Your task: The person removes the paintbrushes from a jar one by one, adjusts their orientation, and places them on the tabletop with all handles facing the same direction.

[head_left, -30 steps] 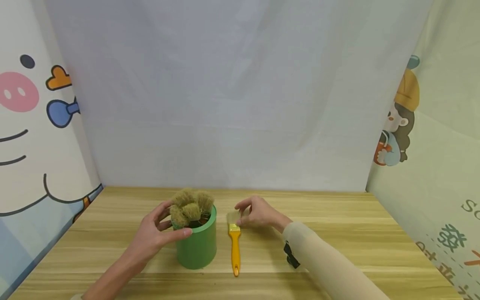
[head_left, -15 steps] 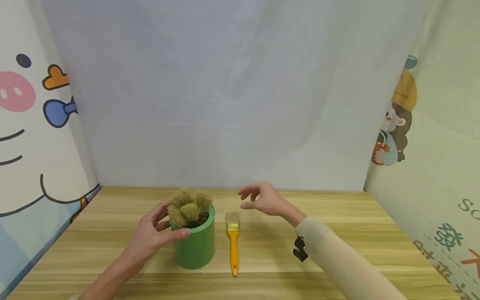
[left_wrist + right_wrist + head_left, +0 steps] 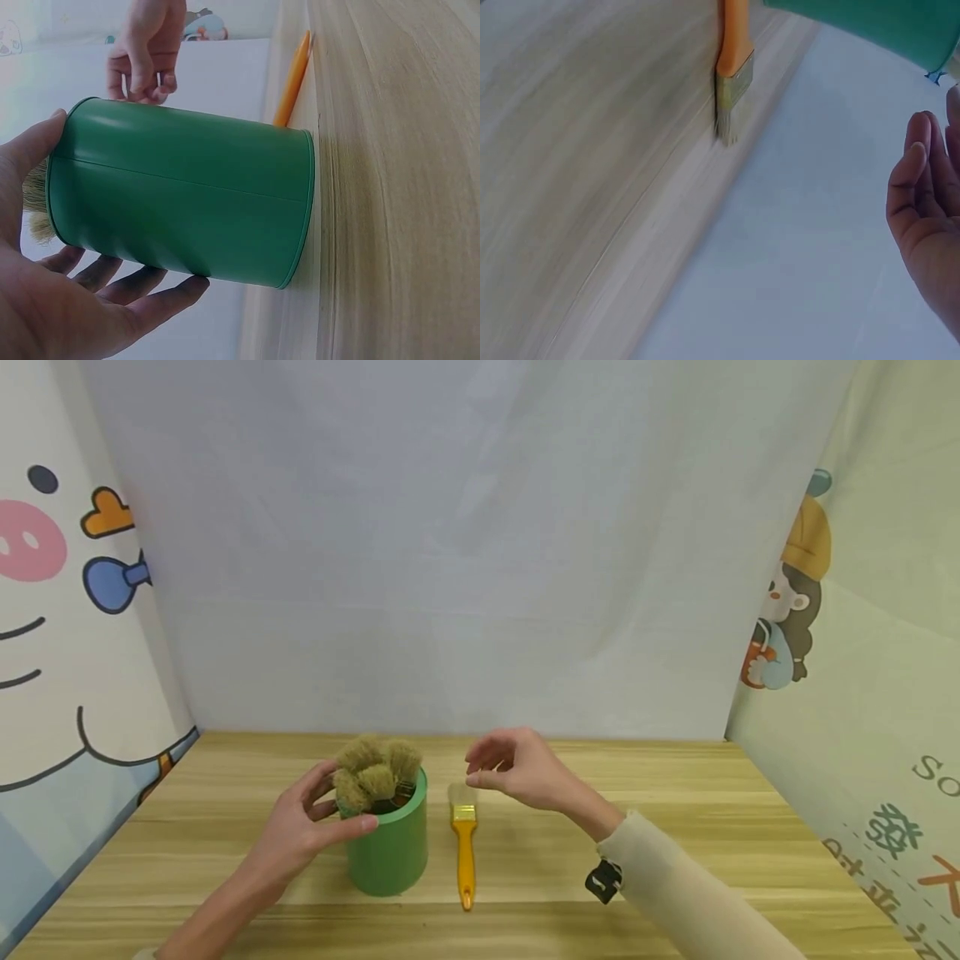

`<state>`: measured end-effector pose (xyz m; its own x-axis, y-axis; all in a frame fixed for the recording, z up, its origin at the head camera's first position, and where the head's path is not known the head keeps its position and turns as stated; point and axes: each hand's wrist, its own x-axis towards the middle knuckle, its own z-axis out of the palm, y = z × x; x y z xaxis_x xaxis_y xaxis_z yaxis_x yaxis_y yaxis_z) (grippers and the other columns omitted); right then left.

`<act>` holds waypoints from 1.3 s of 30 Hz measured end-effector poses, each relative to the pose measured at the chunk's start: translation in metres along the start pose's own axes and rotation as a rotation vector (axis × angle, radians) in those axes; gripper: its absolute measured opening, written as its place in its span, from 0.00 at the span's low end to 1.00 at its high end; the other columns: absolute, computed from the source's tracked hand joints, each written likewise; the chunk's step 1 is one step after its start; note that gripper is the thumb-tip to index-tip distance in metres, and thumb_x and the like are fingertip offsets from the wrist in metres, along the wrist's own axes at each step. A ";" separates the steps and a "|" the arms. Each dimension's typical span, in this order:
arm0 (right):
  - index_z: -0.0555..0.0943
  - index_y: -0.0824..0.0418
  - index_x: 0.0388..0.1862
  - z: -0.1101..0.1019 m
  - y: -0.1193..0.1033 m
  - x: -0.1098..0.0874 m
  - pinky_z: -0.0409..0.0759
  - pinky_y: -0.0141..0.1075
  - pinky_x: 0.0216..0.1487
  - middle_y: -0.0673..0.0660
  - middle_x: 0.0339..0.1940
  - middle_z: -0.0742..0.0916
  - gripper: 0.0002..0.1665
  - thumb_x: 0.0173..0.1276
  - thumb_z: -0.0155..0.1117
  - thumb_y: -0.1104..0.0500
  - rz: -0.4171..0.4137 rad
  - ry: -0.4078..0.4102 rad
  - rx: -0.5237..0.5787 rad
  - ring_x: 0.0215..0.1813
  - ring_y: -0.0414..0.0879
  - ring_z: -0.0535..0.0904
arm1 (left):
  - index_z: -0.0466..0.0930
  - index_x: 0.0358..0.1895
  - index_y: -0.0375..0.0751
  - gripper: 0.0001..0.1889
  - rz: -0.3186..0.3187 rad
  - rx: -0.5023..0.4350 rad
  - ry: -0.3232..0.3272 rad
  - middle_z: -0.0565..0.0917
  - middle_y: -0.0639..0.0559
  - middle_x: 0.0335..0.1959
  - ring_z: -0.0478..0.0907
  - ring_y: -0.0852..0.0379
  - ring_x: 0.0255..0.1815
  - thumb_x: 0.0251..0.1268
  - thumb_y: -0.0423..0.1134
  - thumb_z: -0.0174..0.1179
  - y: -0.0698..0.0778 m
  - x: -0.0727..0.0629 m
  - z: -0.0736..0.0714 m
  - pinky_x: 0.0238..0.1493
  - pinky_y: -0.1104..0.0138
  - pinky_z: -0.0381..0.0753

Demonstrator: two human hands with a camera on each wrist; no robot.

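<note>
A green cylindrical can [image 3: 387, 852] stands upright on the table, with several tan bristle heads [image 3: 378, 768] sticking out of its top. My left hand [image 3: 300, 831] grips the can from the left, thumb at the near side of the rim and fingers round the far side, as the left wrist view also shows. Right of the can lies a paintbrush [image 3: 466, 847], its yellow-orange handle toward me and its pale bristles away. My right hand [image 3: 525, 768] hovers above the bristle end, fingers loosely bent and holding nothing. In the right wrist view, the paintbrush [image 3: 735, 60] lies apart from that hand.
The wood-grain table [image 3: 637, 860] extends to both sides of the can. A white cloth [image 3: 450, 568] hangs behind its far edge, and printed cloths [image 3: 112, 677] hang at left and right. A black device [image 3: 603, 881] is strapped to my right wrist.
My right hand was at the paintbrush's bristles, lifted off up and to the right, then came slightly back left above them. The paintbrush stayed on the table; my left hand kept its grip.
</note>
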<state>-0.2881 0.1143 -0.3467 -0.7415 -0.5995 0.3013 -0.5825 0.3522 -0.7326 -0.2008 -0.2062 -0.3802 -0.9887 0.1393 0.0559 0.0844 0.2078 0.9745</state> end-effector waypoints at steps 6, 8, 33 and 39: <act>0.85 0.60 0.51 0.019 -0.018 0.003 0.84 0.42 0.40 0.48 0.39 0.89 0.15 0.68 0.78 0.64 -0.080 0.029 0.018 0.39 0.41 0.85 | 0.51 0.85 0.42 0.50 0.007 -0.010 0.008 0.59 0.30 0.81 0.64 0.24 0.75 0.67 0.42 0.74 0.001 0.000 0.001 0.62 0.42 0.79; 0.84 0.60 0.55 0.025 -0.023 0.004 0.83 0.42 0.38 0.49 0.40 0.89 0.18 0.69 0.77 0.63 -0.111 0.039 0.018 0.39 0.41 0.84 | 0.53 0.85 0.43 0.49 0.013 -0.018 0.008 0.60 0.31 0.80 0.65 0.25 0.75 0.67 0.42 0.74 0.001 0.000 0.001 0.61 0.43 0.80; 0.77 0.57 0.64 0.057 -0.041 0.027 0.73 0.34 0.34 0.46 0.31 0.86 0.27 0.70 0.76 0.64 -0.210 0.099 -0.105 0.32 0.39 0.75 | 0.55 0.84 0.44 0.47 0.013 -0.062 -0.010 0.61 0.34 0.80 0.66 0.26 0.74 0.67 0.42 0.74 0.001 0.001 0.001 0.60 0.44 0.81; 0.77 0.55 0.65 0.055 -0.043 0.028 0.70 0.34 0.31 0.46 0.33 0.88 0.26 0.71 0.75 0.63 -0.220 0.115 -0.083 0.32 0.40 0.74 | 0.48 0.86 0.40 0.51 0.001 -0.056 -0.015 0.56 0.31 0.82 0.63 0.25 0.76 0.68 0.41 0.72 -0.001 0.001 0.000 0.62 0.43 0.80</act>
<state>-0.2651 0.0426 -0.3404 -0.6243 -0.5843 0.5185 -0.7557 0.2835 -0.5904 -0.2021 -0.2066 -0.3810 -0.9865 0.1544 0.0540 0.0780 0.1534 0.9851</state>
